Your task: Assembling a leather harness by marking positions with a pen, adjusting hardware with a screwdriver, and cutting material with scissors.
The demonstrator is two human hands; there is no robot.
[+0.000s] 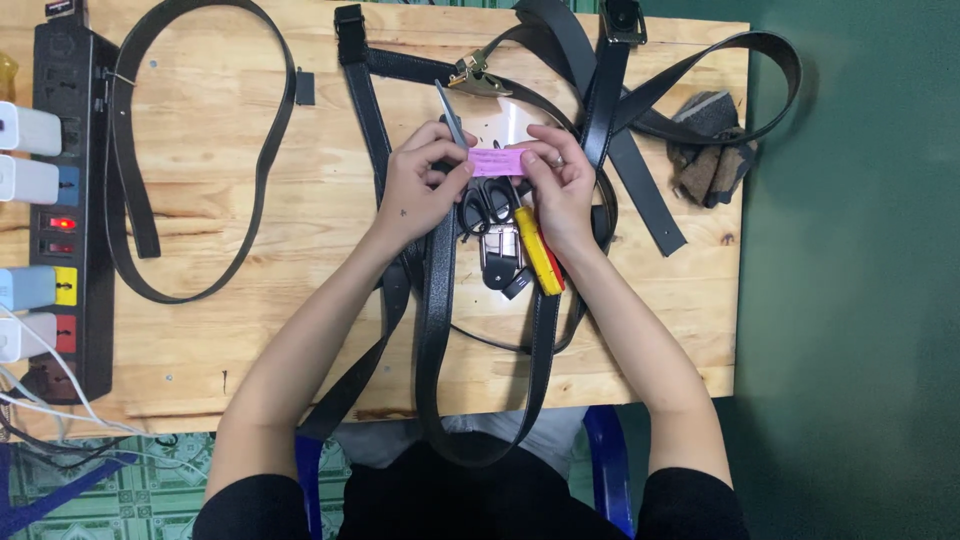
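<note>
Both hands, left hand [418, 185] and right hand [560, 185], pinch a pink label [497, 162] taut between closed fingertips above the scissors [488, 205], keeping it flat

A small pink paper label [497, 162], rectangular and flat, is pinched level between the left hand [420, 185] and right hand [560, 185], directly above black-handled scissors [487, 205] lying just below both hands.
</note>
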